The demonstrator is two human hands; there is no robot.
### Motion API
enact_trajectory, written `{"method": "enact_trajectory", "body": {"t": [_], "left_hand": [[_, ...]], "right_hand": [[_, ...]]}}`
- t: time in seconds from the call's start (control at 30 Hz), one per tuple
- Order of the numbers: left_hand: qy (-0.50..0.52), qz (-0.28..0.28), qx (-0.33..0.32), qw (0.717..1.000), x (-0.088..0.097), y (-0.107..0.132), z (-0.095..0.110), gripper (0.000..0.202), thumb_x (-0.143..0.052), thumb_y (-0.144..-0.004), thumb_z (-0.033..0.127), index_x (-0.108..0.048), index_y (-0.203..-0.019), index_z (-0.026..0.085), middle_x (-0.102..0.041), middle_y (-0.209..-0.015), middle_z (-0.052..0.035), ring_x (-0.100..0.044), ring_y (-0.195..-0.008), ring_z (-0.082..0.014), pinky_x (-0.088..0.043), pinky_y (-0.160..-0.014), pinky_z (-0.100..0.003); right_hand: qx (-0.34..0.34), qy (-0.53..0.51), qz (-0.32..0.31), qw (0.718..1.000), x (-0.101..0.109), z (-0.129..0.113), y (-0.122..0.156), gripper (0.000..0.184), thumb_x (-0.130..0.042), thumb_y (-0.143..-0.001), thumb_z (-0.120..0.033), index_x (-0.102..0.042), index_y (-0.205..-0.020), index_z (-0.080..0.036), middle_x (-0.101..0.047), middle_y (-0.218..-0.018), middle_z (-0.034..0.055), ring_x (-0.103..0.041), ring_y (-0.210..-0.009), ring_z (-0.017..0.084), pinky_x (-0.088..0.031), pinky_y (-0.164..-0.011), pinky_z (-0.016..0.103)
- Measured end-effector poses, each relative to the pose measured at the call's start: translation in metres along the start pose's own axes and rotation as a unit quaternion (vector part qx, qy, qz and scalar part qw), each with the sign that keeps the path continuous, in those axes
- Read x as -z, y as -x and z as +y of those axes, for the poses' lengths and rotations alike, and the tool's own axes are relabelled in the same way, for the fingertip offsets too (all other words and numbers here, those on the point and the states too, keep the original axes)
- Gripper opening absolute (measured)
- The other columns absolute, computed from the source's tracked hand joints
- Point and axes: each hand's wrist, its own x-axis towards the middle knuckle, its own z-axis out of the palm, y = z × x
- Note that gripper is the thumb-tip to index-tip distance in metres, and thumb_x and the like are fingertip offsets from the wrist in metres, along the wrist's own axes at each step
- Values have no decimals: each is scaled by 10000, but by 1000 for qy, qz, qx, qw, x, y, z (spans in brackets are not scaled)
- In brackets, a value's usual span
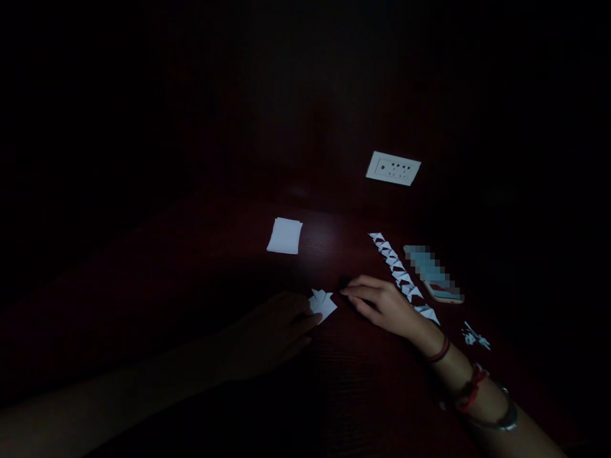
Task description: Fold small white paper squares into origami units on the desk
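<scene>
A small folded white paper piece [323, 304] lies on the dark red table [353, 381] between my two hands. My left hand [272, 331] lies in shadow with its fingertips pressing on the paper's left edge. Just to the right of the paper is my right hand [382, 304], fingers stretched flat toward it, tips on the table and holding nothing. That wrist carries red cords and a metal bangle.
A small stack of white paper squares [285, 235] sits further back. To the right runs a long row of folded white pieces [402, 277], and beside it lies a phone [433, 273]. More paper bits [475, 336] lie at right. On the dark wall is a white socket [393, 168].
</scene>
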Motion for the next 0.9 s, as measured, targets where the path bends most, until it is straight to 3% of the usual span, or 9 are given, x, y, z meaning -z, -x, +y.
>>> {"method": "enact_trajectory", "body": {"t": [0.2,0.37,0.57,0.8,0.9], "left_hand": [[17,39,6,999,-4,3,-1,368,-378,-848,147,-375,-1215,159,-469,-1178,-88,-433,-1073,-210,-360,-922,-370],[24,-15,35,999,2,-1,2,368,-403,-817,112,-441,-1173,201,-458,-1173,-66,-445,-1052,-206,-393,-894,-360],[1,-24,-6,1000,6,-3,2,478,-415,-805,95,-327,-1268,173,-274,-1350,-100,-226,-1236,-261,-286,-982,-440],[7,-76,7,997,11,-5,2,472,-398,-806,107,-311,-1264,181,-383,-1291,-86,-275,-1228,-226,-169,-1015,-483],[3,-59,15,998,11,-6,3,447,-407,-803,122,-348,-1241,189,-403,-1267,-83,-319,-1196,-228,-185,-1008,-479]], "right_hand": [[12,-4,-43,999,-2,-12,-3,262,-399,-863,-222,-580,-1047,-180,-575,-1002,50,-554,-886,140,-459,-800,268],[4,13,-92,996,-4,-19,-2,273,-438,-850,-274,-564,-1080,-199,-574,-1001,40,-557,-879,143,-457,-806,270],[-7,28,-64,998,-11,-23,-5,262,-455,-842,-301,-586,-1035,-182,-585,-942,48,-559,-853,146,-453,-791,265],[-18,24,-68,997,-16,-21,-6,204,-433,-845,-204,-603,-955,-178,-578,-892,43,-552,-807,138,-447,-738,247],[-36,11,-61,997,-17,-22,-7,187,-437,-834,-188,-601,-923,-169,-568,-853,38,-548,-770,130,-445,-703,232]]}}
